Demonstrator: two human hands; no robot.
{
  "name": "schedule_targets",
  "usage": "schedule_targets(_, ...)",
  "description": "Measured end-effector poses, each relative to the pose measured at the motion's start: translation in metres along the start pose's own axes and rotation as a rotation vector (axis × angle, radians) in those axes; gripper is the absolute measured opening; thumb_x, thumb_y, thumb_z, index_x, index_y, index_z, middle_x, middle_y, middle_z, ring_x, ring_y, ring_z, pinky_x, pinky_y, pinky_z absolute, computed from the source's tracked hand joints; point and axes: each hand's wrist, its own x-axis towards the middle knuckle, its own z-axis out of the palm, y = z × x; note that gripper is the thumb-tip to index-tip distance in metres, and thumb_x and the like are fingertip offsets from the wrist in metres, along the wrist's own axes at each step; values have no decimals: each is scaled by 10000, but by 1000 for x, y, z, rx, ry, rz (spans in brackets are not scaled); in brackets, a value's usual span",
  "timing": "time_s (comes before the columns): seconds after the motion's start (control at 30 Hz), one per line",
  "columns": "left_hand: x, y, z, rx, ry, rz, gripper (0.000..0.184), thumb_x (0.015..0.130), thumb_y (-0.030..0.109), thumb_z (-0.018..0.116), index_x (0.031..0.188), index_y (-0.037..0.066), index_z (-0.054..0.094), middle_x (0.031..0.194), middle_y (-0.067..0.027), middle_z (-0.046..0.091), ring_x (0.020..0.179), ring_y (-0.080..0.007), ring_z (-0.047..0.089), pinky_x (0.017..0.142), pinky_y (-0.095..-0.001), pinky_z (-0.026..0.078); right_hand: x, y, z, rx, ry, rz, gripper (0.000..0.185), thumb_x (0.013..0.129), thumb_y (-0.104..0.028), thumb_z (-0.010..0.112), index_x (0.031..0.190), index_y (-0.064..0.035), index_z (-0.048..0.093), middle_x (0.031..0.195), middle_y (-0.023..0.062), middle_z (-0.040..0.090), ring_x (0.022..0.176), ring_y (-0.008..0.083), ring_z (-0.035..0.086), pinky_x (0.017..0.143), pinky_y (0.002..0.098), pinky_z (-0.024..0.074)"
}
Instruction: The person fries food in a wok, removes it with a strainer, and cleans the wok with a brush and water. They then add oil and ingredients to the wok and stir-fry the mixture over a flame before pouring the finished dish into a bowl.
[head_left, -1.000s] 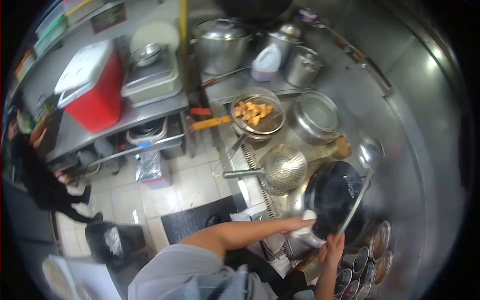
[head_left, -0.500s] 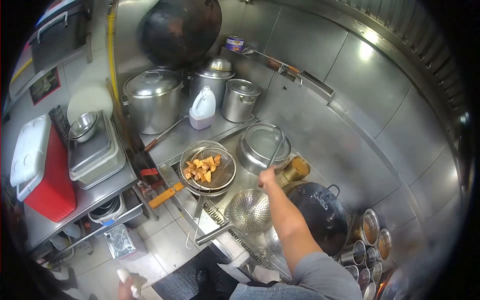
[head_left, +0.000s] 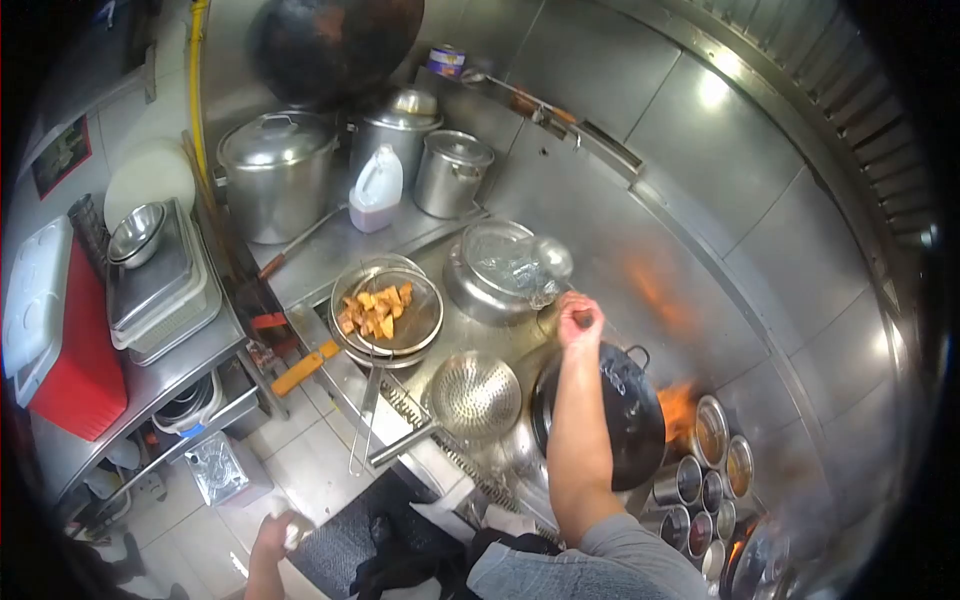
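My right hand (head_left: 580,318) is closed round the handle of a ladle (head_left: 552,258), whose bowl is at the right rim of a steel pot of water (head_left: 472,290). Water in the pot looks stirred up, and some spills near the ladle. Below my right forearm sits a black wok (head_left: 635,420), partly hidden by the arm, with flames (head_left: 680,408) at its right side. Low on the left, over the floor, my left hand (head_left: 270,538) grips a white cloth (head_left: 293,530), which is slightly blurred.
A strainer (head_left: 438,325) holding browned chunks (head_left: 376,311) rests left of a perforated steel colander (head_left: 474,395). Several metal seasoning containers (head_left: 712,432) stand at the right. Lidded pots (head_left: 280,165) and a plastic jug (head_left: 378,190) line the back counter.
My right hand has moved right, and the ladle has come from inside the water pot to its right rim. Flames have appeared beside the wok. My left hand has moved up slightly and right.
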Motion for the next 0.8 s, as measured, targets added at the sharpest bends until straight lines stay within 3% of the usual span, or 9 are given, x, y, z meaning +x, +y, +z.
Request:
schedule_targets(0.1, 23, 0, 22, 7, -274, 32, 317, 876, 184, 653, 1102, -23, 571, 920, -113, 646, 766, -230, 646, 627, -359, 520, -61, -24, 42, 102, 108, 73, 84, 766, 49, 529, 817, 51, 462, 794, 90, 463, 594, 124, 520, 534, 223, 511)
schedule_targets(0.2, 29, 9, 45, 175, -348, -53, 342, 878, 221, 665, 1115, -13, 585, 929, -109, 652, 783, -218, 644, 634, -348, 514, -128, -35, 78, -305, 115, -242, 87, 840, 28, 474, 882, 53, 402, 738, 62, 444, 564, 113, 494, 516, 220, 471)
schedule_targets(0.3, 57, 4, 56, 374, -485, -77, 325, 878, 227, 664, 1090, -13, 604, 918, -106, 659, 776, -215, 648, 634, -349, 515, -195, -67, 101, -216, 171, -71, 79, 845, 8, 473, 805, 16, 406, 717, 56, 437, 583, 125, 497, 526, 235, 466)
schedule_targets(0.33, 60, 1, 57, 449, -506, -74, 314, 878, 226, 662, 1077, -13, 615, 913, -104, 663, 770, -213, 650, 636, -350, 516, -220, -69, 106, -333, 209, -128, 84, 846, 1, 475, 798, 8, 406, 706, 53, 434, 585, 128, 498, 531, 241, 465)
schedule_targets(0.5, 38, 1, 62, 566, -483, -32, 271, 881, 212, 652, 1036, -9, 630, 904, -108, 674, 750, -206, 658, 618, -343, 519, -339, -87, 123, -684, 586, -349, 122, 833, -15, 491, 720, -6, 444, 635, 39, 435, 534, 137, 457, 495, 238, 442)
schedule_targets(0.57, 33, -7, 57, 644, -468, -18, 267, 873, 214, 663, 1018, -9, 630, 903, -118, 672, 746, -209, 661, 604, -344, 526, -388, -99, 114, -584, 624, -243, 179, 837, -29, 507, 669, -36, 447, 612, 32, 433, 517, 137, 459, 444, 228, 422)
schedule_targets(0.7, -17, -23, 49, 583, -422, -40, 309, 843, 213, 687, 1044, -15, 627, 921, -131, 676, 769, -219, 669, 636, -347, 538, -490, -75, 105, -824, 597, -193, 177, 863, -57, 524, 697, -64, 463, 636, 21, 451, 527, 101, 488, 422, 222, 431)
schedule_targets(0.77, -39, -37, 52, 671, -419, -9, 344, 834, 239, 691, 1051, -22, 638, 936, -136, 682, 794, -226, 672, 668, -348, 537, -525, -72, 91, -511, 685, -121, 66, 881, -66, 514, 831, -32, 486, 666, 25, 462, 539, 88, 490, 442, 223, 444)
schedule_targets(0.8, -43, -46, 49, 780, -434, 14, 378, 824, 264, 695, 1059, -29, 648, 952, -142, 688, 818, -232, 674, 700, -349, 537, -537, -71, 82, -511, 676, -79, 66, 881, -66, 514, 831, -32, 486, 666, 25, 462, 539, 88, 490, 442, 223, 444)
